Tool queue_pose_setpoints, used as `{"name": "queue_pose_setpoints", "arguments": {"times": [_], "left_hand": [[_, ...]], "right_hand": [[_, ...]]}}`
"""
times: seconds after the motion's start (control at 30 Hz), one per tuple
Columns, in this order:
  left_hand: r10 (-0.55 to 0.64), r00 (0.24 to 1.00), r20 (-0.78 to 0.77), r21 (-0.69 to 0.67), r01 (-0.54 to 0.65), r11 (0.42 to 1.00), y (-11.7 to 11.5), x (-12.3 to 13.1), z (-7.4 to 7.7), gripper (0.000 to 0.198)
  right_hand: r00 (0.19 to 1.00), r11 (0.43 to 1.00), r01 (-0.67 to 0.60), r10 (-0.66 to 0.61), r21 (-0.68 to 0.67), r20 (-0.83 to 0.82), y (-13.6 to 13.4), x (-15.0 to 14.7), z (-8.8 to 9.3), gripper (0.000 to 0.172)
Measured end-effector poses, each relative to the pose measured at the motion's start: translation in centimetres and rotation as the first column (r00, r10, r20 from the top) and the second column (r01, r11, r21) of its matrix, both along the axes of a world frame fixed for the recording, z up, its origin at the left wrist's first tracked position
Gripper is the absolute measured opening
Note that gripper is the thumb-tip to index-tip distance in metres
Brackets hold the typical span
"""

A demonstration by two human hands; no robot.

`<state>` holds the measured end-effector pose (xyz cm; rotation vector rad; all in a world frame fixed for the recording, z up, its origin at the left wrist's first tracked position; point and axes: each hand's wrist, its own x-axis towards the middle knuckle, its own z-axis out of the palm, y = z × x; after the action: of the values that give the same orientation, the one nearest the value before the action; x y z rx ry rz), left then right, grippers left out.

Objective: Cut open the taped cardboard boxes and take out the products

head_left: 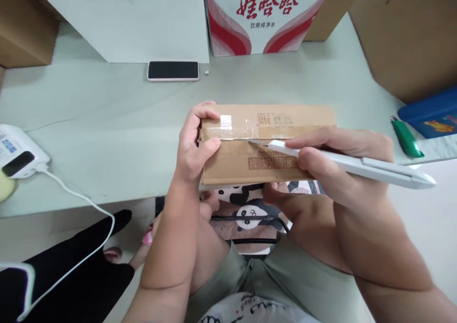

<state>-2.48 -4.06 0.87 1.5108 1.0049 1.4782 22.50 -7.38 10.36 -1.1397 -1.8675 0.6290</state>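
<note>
Head view: left hand (193, 146) pinching one cardboard box (228, 163), right hand (352, 182) one white knife (357, 165).

To the left of the left hand (194, 139), a broad stretch of tabletop (107, 123) is left free as far as the white device (24, 144), whose cable (80, 195) is draped over the near edge. Ahead of that hand, passage is limited by the phone (173, 71) and, just behind it, the white box (143, 18). Ahead of the right hand (342, 163), a free strip is bounded by the red-and-white box (267, 32), ahead-left. To its right, the way is obstructed by the green cutter (408, 138) and blue case (432, 113). Between the hands, the carton (228, 166) is crossed by the knife (385, 170), its blade pointed toward the left thumb.
</note>
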Motion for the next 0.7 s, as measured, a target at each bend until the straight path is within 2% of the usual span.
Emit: {"name": "queue_pose_setpoints", "arguments": {"times": [0.13, 0.4, 0.5, 0.7], "left_hand": [[0.012, 1.0, 0.022, -0.007, -0.012, 1.0, 0.1, 0.1, 0.0, 0.037], [0.011, 1.0, -0.011, -0.026, -0.011, 1.0, 0.2, -0.2, 0.0, 0.036], [0.005, 1.0, -0.023, -0.025, -0.005, 1.0, 0.2, -0.2, 0.0, 0.037], [0.002, 1.0, -0.013, -0.027, -0.003, 1.0, 0.1, -0.1, 0.1, 0.037]], "right_hand": [[1.0, 1.0, 0.028, -0.028, 0.004, 0.003, 0.2, -0.4, -0.1, 0.012], [0.976, 0.98, 0.197, -0.199, -0.029, -0.094, 0.0, -0.1, -0.5, 0.018], [0.985, 0.987, 0.158, -0.159, -0.01, -0.074, -0.1, 0.1, -0.5, 0.015], [0.997, 0.997, -0.011, 0.016, 0.072, -0.073, 0.0, 0.7, -0.9, 0.016]]}}
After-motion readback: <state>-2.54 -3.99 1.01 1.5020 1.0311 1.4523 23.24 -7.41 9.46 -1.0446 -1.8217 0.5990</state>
